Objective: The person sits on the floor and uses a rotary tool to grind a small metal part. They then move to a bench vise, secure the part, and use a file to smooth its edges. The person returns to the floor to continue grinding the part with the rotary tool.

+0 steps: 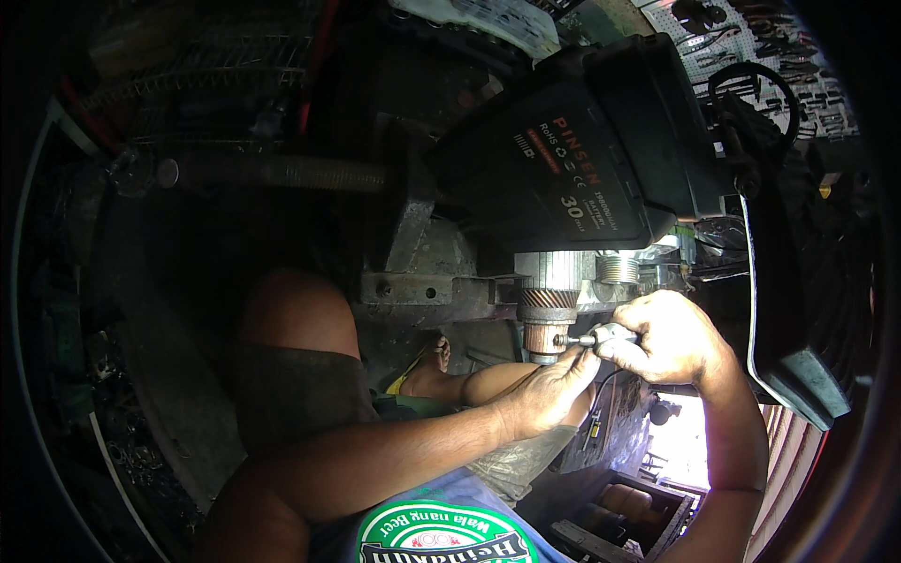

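Observation:
An electric motor armature (557, 272) stands out in bright light, with slanted copper windings and a copper commutator (544, 338) at its near end. My right hand (674, 336) is wrapped round a small grey rotary tool (610, 333), whose thin tip reaches leftward to the commutator. Just below that tip is my left hand (549, 399), its thumb and fingers pressed together close to the tool's front end. Whether those fingers grip the tool or only steady it is hard to see. A dark cord (610, 378) hangs below the tool.
A big black battery case (582, 150) juts in above the armature. Left of it is a steel vise (413, 244) with a long threaded screw (282, 174). Tools hang on a pegboard (751, 56) at upper right. A wooden crate (624, 511) stands at lower right.

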A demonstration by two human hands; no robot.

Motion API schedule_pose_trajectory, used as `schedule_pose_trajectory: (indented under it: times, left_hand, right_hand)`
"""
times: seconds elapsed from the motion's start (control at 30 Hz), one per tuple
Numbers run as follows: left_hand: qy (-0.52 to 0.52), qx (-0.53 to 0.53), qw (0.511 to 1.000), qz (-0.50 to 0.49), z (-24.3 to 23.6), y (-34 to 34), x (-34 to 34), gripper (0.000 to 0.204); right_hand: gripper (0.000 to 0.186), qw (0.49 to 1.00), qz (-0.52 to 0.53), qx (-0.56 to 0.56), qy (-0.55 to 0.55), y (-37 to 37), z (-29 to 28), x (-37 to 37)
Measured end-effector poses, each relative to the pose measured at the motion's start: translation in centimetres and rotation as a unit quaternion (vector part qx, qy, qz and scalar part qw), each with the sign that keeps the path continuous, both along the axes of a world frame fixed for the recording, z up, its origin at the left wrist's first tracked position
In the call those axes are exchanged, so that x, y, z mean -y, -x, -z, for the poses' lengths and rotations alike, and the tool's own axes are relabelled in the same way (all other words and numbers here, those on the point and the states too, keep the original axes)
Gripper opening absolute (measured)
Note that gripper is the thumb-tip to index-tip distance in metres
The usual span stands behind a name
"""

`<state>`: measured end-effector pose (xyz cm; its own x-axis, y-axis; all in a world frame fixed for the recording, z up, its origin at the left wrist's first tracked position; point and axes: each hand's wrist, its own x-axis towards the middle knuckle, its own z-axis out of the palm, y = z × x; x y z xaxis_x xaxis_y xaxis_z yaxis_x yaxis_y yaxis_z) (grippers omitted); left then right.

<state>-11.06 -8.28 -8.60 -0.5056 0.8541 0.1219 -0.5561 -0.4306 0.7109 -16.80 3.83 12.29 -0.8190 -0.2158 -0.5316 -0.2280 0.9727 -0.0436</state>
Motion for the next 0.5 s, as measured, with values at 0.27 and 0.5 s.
schedule_pose_trajectory:
  times: [0.27, 0.5]
  left_hand:
    - [-0.015, 0.028, 1.0, 0.001, -0.08, -0.15, -0.02, 0.063]
    - [-0.018, 0.013, 1.0, 0.004, 0.36, -0.35, -0.29, 0.068]
  right_hand:
    - [0.031, 1.0, 0.013, 0.016, -0.001, 0.08, -0.25, 0.13]
    - [0.027, 1.0, 0.023, 0.02, -0.003, -0.07, -0.31, 0.33]
